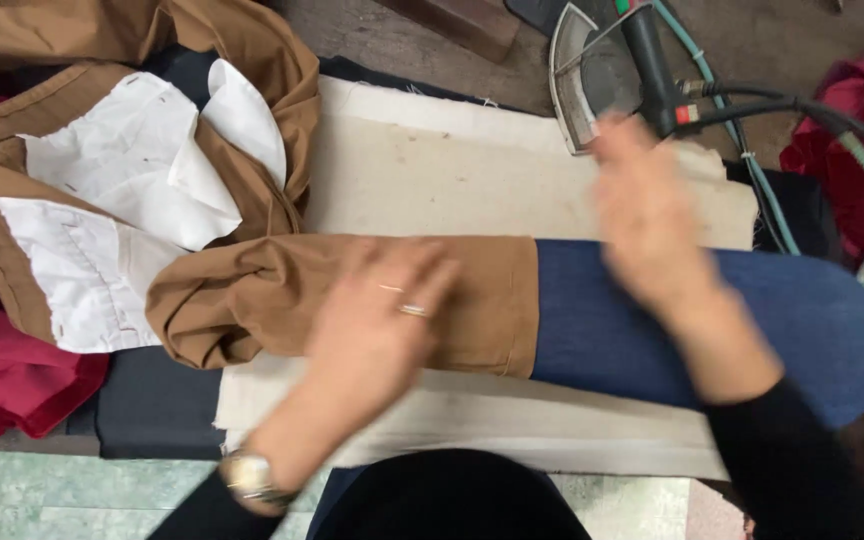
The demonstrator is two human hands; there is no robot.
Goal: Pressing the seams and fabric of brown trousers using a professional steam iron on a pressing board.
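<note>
Red cloth (7, 375) at far left; brown trousers (252, 200) with white pocket linings (102, 220), one leg drawn over a blue sleeve board (712, 320). Left hand (377, 320) flat on that leg, fingers spread; right hand (647, 215) blurred, fingers loosely open, holding nothing, just below the steam iron (602, 75)

One head-worn camera looks steeply down, close over the ironing board (812, 320).

No packages, labels, signs or screens show anywhere in this view
</note>
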